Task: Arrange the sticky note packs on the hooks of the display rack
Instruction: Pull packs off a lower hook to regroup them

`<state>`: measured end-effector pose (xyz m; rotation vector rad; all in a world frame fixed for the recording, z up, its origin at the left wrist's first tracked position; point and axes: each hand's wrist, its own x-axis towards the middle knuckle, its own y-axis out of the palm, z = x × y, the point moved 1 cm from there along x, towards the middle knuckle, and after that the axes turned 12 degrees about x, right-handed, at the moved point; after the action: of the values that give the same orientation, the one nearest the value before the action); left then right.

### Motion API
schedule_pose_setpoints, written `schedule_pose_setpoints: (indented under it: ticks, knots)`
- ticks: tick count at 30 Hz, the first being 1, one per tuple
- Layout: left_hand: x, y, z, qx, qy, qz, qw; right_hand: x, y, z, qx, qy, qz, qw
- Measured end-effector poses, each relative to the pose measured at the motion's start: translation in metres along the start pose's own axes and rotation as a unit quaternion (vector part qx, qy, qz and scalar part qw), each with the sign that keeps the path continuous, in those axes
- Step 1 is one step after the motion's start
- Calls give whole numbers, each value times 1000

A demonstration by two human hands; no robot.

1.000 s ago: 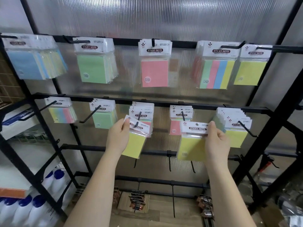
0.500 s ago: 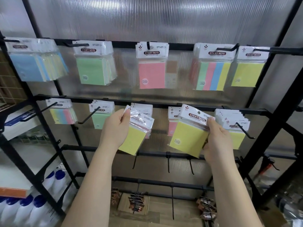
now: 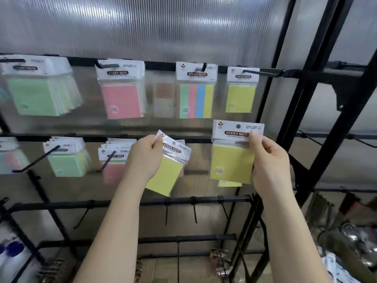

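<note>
My left hand pinches the header of a tilted yellow sticky note pack in front of the rack's middle rail. Held upright to its right, a second yellow sticky note pack is gripped by my right hand, thumb on the printed header, off any hook. Straight above it a single yellow pack hangs on the top-row hook. The top rail also carries green packs, a pink pack and a striped pack.
The middle rail holds green packs and pink packs on long black hooks. Bare short hooks hang from the lower rail. A black diagonal frame post stands right of my right hand. Blue-capped bottles sit low left.
Both hands pulled their yellow packs off the middle-row hooks. My right hand lifted its pack up and rightward below the top-row yellow pack, and the view swung right.
</note>
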<state>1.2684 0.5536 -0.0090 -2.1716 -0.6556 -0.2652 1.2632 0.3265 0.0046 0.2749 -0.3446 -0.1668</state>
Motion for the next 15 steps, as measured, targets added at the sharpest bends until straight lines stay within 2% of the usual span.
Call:
schedule_pose_setpoints:
  ticks: [10, 15]
  knots:
    - [-11, 42, -30, 16, -55, -8, 998, 59, -26, 60, 31, -149, 10, 988]
    - [-18, 45, -39, 37, -52, -13, 998, 79, -20, 68, 49, -149, -10, 988]
